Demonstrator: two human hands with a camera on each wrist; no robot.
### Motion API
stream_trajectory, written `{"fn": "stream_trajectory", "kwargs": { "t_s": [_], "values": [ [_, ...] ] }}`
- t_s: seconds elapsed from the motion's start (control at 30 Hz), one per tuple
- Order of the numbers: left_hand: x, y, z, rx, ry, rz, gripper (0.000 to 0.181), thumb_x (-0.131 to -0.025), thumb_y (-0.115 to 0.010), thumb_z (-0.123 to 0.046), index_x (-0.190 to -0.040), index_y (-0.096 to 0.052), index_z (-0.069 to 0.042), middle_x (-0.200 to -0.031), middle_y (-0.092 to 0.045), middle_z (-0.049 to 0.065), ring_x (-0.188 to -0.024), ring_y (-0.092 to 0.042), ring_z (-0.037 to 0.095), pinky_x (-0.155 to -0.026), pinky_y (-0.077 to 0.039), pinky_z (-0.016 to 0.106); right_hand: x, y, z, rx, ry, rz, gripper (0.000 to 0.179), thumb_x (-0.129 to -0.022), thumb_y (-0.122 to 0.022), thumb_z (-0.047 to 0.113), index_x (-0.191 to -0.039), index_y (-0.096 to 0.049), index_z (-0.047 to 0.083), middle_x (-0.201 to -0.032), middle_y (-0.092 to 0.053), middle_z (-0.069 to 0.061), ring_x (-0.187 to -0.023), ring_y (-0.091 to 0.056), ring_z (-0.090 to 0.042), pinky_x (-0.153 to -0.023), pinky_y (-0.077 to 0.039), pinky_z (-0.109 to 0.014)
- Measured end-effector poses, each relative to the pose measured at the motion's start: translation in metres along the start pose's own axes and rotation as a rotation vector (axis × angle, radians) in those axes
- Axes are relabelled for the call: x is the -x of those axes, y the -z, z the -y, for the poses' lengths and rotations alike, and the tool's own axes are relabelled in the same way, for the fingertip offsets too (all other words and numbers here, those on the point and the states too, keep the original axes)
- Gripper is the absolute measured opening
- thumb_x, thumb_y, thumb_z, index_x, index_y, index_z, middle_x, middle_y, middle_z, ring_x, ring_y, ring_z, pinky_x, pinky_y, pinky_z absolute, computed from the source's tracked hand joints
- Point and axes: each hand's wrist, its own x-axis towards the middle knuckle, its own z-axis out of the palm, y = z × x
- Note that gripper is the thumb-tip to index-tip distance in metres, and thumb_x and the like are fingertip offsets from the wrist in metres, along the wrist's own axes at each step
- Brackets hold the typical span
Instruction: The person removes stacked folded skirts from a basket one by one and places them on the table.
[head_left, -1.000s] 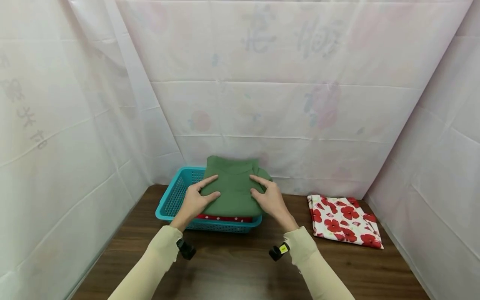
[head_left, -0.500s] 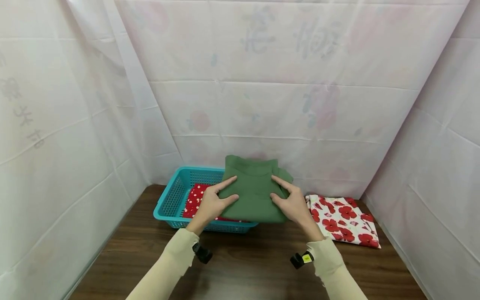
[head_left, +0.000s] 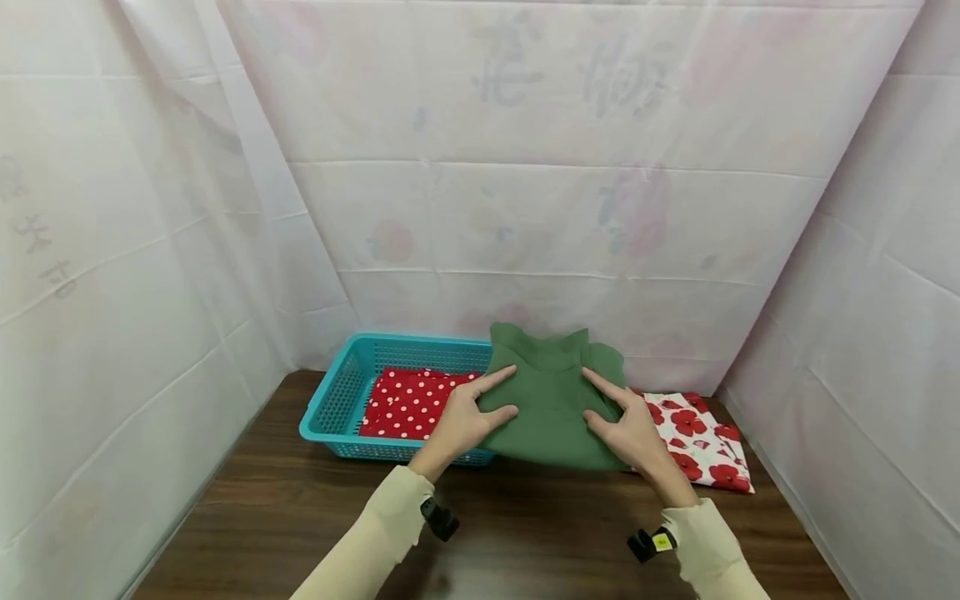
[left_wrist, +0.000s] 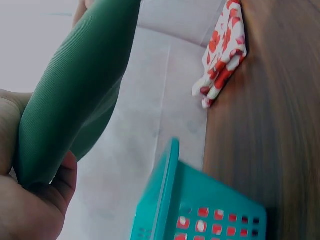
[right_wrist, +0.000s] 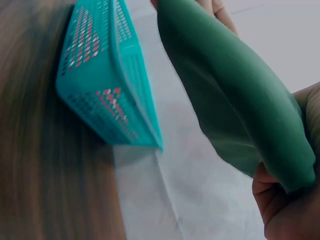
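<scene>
A folded green garment [head_left: 551, 408] with a neckline at its far side is held up by both hands, clear of the table in the wrist views. My left hand [head_left: 467, 417] grips its left edge, thumb and index finger on top and other fingers curled beneath. On the opposite edge my right hand [head_left: 630, 427] holds it the same way. The garment overlaps the right end of a turquoise basket [head_left: 352, 439] in the head view. Inside that basket lies a folded red cloth with white dots [head_left: 408, 404]. Right of the garment, a folded white cloth with red flowers [head_left: 697, 442] is partly covered by the right hand.
The basket and flowered cloth stand on a dark brown wooden table [head_left: 247, 500]. Pale printed sheets [head_left: 450, 208] hang behind and on both sides, close to the table's edges.
Both hands have carried the green garment rightward, from over the basket to between it and the flowered cloth. The red dotted cloth in the basket has come into view.
</scene>
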Motion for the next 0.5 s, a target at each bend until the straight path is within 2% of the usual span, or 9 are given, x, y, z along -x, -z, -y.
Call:
{"fn": "stream_trajectory", "kwargs": {
  "t_s": [0.17,0.27,0.33,0.5],
  "values": [
    [0.000,-0.010,0.001,0.005,-0.026,-0.019,0.059,-0.095,-0.075,-0.020,-0.150,-0.055,-0.025,-0.148,-0.059,0.013,-0.121,-0.067,0.030,-0.095,-0.059,0.043,0.006,0.006,-0.012,-0.002,-0.024,0.010,0.065,-0.094,-0.068,0.005,-0.155,-0.049,0.018,-0.158,-0.045,-0.021,-0.144,-0.045,-0.043,-0.105,-0.046,-0.062],
    [0.001,-0.021,0.003,-0.004,-0.062,-0.005,0.058,-0.096,-0.074,-0.021,-0.151,-0.054,-0.022,-0.151,-0.056,0.012,-0.128,-0.063,0.030,-0.099,-0.057,0.044,0.012,0.011,-0.020,0.014,-0.049,0.003,0.065,-0.093,-0.069,0.005,-0.154,-0.051,0.017,-0.158,-0.045,-0.023,-0.143,-0.046,-0.043,-0.103,-0.048,-0.060],
    [0.003,-0.030,0.004,-0.009,-0.079,0.003,0.056,-0.097,-0.073,-0.021,-0.151,-0.055,-0.020,-0.149,-0.058,0.013,-0.132,-0.061,0.031,-0.100,-0.057,0.043,0.017,0.015,-0.024,0.033,-0.064,0.007,0.063,-0.093,-0.070,0.006,-0.153,-0.052,0.017,-0.157,-0.045,-0.024,-0.142,-0.046,-0.043,-0.101,-0.050,-0.056],
    [0.007,-0.054,0.004,-0.002,-0.080,-0.011,0.052,-0.099,-0.071,-0.021,-0.149,-0.057,-0.018,-0.151,-0.055,0.016,-0.133,-0.060,0.031,-0.098,-0.058,0.042,0.030,0.026,-0.037,0.072,-0.074,0.028,0.060,-0.093,-0.072,0.009,-0.151,-0.055,0.016,-0.156,-0.047,-0.022,-0.141,-0.047,-0.041,-0.096,-0.052,-0.030]
  ]
}}
